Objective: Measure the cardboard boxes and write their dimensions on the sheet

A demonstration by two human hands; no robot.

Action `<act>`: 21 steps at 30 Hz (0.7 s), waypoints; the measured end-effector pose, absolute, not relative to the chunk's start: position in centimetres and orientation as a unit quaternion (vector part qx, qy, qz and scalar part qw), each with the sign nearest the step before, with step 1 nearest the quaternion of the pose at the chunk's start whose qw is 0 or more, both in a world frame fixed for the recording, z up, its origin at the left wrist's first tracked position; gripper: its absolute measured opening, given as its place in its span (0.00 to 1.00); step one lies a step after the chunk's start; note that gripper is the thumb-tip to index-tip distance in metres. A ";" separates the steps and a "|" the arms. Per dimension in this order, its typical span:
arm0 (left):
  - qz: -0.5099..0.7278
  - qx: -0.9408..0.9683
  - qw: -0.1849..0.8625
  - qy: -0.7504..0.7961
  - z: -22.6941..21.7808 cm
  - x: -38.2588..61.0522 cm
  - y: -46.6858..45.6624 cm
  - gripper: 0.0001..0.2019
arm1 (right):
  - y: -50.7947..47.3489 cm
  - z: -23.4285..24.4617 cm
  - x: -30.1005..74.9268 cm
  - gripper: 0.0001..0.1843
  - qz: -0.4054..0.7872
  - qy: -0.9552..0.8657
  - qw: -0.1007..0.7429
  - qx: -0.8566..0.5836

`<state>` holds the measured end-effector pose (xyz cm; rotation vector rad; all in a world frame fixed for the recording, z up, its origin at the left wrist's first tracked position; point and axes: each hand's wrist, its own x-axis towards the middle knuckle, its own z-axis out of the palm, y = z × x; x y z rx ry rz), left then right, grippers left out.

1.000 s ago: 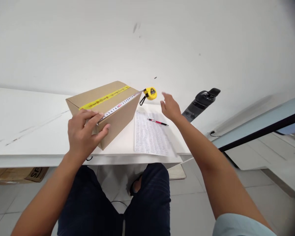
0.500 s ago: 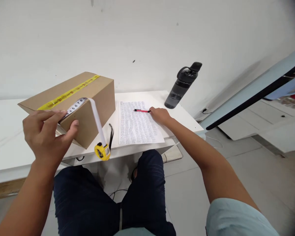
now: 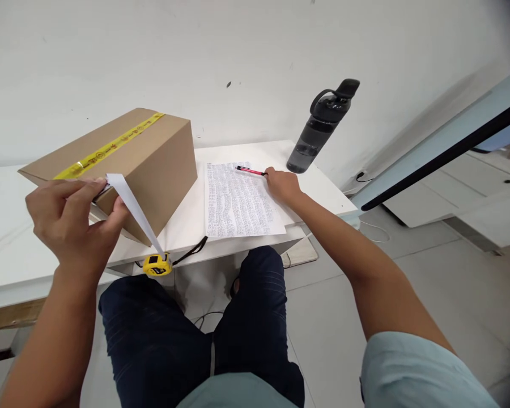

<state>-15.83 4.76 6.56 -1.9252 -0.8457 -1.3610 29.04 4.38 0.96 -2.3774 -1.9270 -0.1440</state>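
Observation:
At the near corner of a cardboard box (image 3: 157, 181), my left hand (image 3: 74, 218) is closed, pinching the blade of a tape measure against the box edge. The white blade slopes down to the yellow tape measure case (image 3: 157, 264), which hangs by the table's front edge with its black strap trailing right. My right hand (image 3: 284, 185) is closed on the end of a red and black pen (image 3: 250, 170) and rests at the right side of a sheet covered in writing (image 3: 238, 204). Yellow printed tape (image 3: 110, 148) runs along the box top.
A dark water bottle (image 3: 323, 127) stands at the back right of the white table (image 3: 8, 238), near the wall. A pale panel with a black edge (image 3: 446, 153) slants in on the right. My legs are below the table's front edge.
The tape blade no longer lies along the box top; it now bends down right at my left fingers. The case has swung left, its strap now stretching right. My right hand still holds the pen.

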 end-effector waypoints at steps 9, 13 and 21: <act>-0.508 -0.734 0.318 -0.320 6.3 -16.1 4.8 0.26 | 1.7 1.0 28.9 0.19 0.111 -0.611 0.358 -0.697; -0.501 -0.728 0.289 -0.368 6.2 -16.0 4.7 0.25 | -2.7 0.1 27.7 0.21 0.198 -0.561 0.509 -0.622; -0.512 -0.728 0.162 -0.427 5.6 -16.7 5.2 0.27 | -5.6 -1.3 27.0 0.34 0.298 -0.517 0.482 -0.641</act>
